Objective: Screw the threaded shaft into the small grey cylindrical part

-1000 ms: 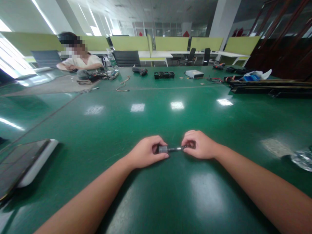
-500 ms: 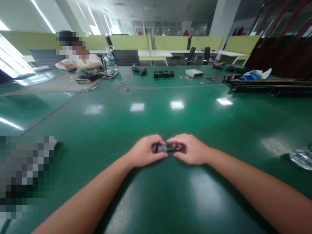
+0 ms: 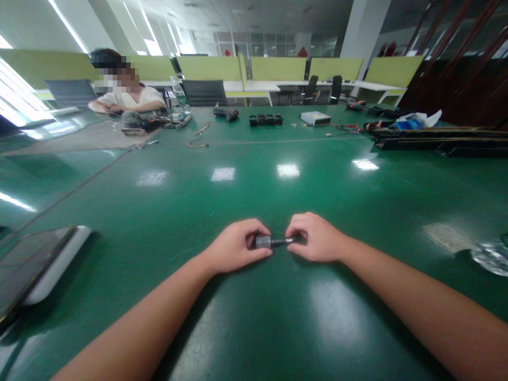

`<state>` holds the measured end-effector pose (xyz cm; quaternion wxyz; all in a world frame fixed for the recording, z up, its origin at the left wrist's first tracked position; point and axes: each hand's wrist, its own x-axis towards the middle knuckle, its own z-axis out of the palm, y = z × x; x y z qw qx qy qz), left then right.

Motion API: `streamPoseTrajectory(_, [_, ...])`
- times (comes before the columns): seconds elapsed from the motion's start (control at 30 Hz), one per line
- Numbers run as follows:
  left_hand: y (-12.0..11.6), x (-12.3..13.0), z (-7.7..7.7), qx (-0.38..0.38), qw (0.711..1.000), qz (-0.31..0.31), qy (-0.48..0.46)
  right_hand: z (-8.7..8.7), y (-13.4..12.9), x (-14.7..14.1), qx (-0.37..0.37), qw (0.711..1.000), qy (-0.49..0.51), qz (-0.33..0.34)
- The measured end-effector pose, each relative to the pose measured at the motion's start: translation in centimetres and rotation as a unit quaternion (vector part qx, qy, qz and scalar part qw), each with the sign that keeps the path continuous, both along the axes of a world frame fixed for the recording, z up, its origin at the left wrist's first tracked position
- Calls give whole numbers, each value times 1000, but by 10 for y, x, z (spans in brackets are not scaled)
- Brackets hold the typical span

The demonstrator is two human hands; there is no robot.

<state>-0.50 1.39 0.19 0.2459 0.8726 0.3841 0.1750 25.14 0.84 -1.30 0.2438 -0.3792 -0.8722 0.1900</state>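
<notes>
A small dark rod-like piece (image 3: 263, 242), with a thick grey cylinder at one end and a thin black shaft, lies level between my hands just at the table top. Its exact kind I cannot make out. My left hand (image 3: 240, 246) curls round the thick grey end, thumb on the near side and fingers on the far side. At the other end, the thumb and fingertips of my right hand (image 3: 315, 237) pinch the tip of the thin shaft. Part of the thick end is hidden inside my left hand.
The green table (image 3: 254, 196) stretches ahead. On the left lies a flat dark device (image 3: 35, 264); on the right, a clear round object (image 3: 492, 258). Black strips (image 3: 436, 140), a silver box (image 3: 315, 118) and black parts (image 3: 265, 120) lie farther back. A person (image 3: 127, 98) sits far left.
My right hand has slid outward to the right along the shaft, showing more of it, and its fingers have drawn together at the tip. My left hand has stayed put.
</notes>
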Motion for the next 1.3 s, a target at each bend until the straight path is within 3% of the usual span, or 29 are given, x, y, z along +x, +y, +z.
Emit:
streamPoseTrajectory(0.4, [-1, -1, 3, -17, 1000, -10, -18, 1, -2, -1, 29, 999, 34, 12])
streamPoseTrajectory(0.57, [1, -3, 8, -62, 995, -50, -51, 4, -5, -2, 67, 994, 83, 19])
streamPoseTrajectory(0.77, [2, -4, 8, -61, 995, -68, -34, 4, -5, -1, 84, 991, 99, 11])
streamPoseTrajectory(1.3, [-4, 0, 4, -72, 997, 10, -26, 2, -5, -2, 90, 992, 87, 25])
